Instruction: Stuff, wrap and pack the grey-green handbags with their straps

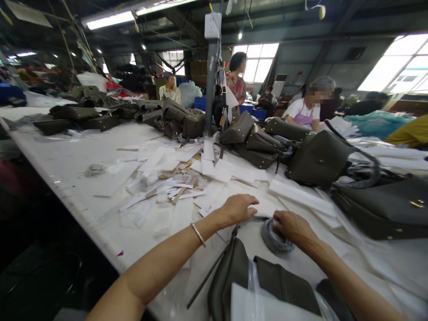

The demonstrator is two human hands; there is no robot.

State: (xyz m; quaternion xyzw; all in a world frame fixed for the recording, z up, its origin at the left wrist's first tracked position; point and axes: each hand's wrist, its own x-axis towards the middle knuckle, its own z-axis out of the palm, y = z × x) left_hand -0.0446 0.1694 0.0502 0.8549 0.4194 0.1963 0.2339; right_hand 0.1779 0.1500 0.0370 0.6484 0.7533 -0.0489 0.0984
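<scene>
My right hand (290, 225) is closed on the top edge of a coiled grey strap (279, 243) that looks wrapped in clear film. Just to the left, my left hand (239, 208) reaches over the table with fingers apart and slightly bent, holding nothing I can see. A short end of the strap points from the coil towards it. Below both hands lies a dark olive handbag (234, 267), with a thin strap trailing left. Clear film and a white sheet (247, 303) cover part of the bag.
White table (83, 196) with its edge at left. Paper strips and tags (183, 185) litter the middle. White foam sheets (301, 196) lie beyond my right hand. Olive bags (317, 158) are piled right and at the back (180, 118). A post (211, 89) rises behind; several people work beyond.
</scene>
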